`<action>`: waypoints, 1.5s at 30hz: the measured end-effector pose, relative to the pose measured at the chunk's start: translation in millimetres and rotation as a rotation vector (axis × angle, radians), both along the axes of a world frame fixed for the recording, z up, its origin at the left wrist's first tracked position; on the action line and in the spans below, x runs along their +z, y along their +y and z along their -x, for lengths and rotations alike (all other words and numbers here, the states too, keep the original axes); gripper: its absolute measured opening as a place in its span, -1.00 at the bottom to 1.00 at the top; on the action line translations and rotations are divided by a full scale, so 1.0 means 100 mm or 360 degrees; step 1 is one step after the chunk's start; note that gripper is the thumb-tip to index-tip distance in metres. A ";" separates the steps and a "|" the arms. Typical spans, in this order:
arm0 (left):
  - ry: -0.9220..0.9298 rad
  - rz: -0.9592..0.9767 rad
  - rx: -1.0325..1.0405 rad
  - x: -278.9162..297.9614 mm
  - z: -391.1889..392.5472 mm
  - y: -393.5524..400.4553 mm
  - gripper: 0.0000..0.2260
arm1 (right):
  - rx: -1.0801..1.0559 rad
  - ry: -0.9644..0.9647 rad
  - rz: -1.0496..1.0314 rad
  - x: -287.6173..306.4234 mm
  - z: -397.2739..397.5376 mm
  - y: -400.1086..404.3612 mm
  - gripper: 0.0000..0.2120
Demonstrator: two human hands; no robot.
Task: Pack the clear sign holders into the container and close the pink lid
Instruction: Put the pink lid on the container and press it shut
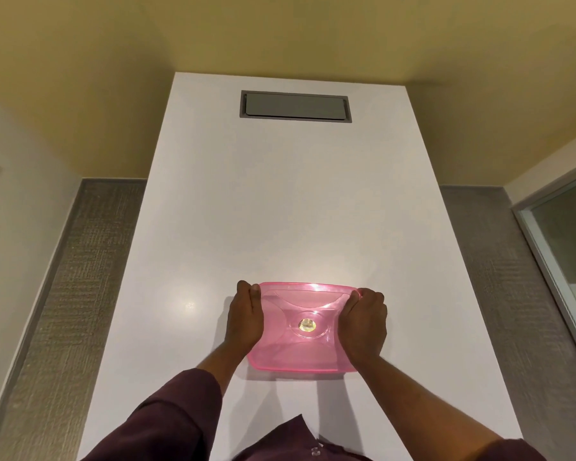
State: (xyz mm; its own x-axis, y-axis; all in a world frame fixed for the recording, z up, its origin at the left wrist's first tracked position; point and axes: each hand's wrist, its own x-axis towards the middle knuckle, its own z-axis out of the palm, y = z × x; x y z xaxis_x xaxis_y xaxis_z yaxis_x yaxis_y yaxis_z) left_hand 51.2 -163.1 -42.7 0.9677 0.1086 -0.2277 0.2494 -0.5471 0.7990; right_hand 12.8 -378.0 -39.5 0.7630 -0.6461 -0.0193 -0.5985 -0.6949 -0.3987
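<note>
- Sleeves [167,424] — dark maroon, at the near edge of the view; both forearms reach forward over the white table [280,211].
- Left hand [245,322] — laid along the left side of the pink lid [301,327], fingers curled over its far-left corner; closed on the lid's edge, pressing or gripping rather than lifting, as far as can be judged.
- Right hand [363,324] — mirrors it on the right side, fingers wrapped over the far-right corner; likewise clamped on the rim.
- Lid — translucent pink, with a round centre boss; it covers the container beneath, whose walls are hidden by lid and hands. The sign holders are not visible; whether they lie inside cannot be told.
- Stage, as a judgement: the lid is on and being seated, the last step of the task.
- Risks: uneven pressure could leave the near edge unlatched while the far corners catch; a holder standing proud inside would keep the lid from seating; a hard push on the smooth top could slide the box toward the near edge.
- Edges and room: the box sits near the table's near end, roughly centred, with bare surface left, right and far beyond it.
- Grey hatch [295,106] — set flush in the table, well apart at the far end.
- Glass panel [566,234] — off the table to the right, clear of the hands.
</note>
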 end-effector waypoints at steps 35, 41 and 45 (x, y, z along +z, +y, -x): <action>0.0061 -0.0142 0.0059 -0.18 0.03 -0.03 -0.72 | -0.0095 -0.0020 -0.0551 -0.11 -0.05 -0.24 -0.67; 0.0063 -0.0135 0.0076 -0.20 0.02 -0.04 -0.71 | -0.0170 -0.0044 -0.0896 -0.11 -0.10 -0.29 -0.76; 0.0042 -0.0151 0.0072 -0.19 0.02 -0.05 -0.71 | -0.0191 -0.0008 -0.1020 -0.09 -0.13 -0.32 -0.76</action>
State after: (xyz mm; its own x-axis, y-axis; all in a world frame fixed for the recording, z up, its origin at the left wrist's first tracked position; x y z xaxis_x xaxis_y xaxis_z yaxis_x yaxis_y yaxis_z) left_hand 49.3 -168.5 -61.7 0.9550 0.1745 -0.2399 0.2961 -0.6076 0.7370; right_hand 25.5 -410.2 -48.5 0.6874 -0.5882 -0.4260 -0.6543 -0.2468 -0.7148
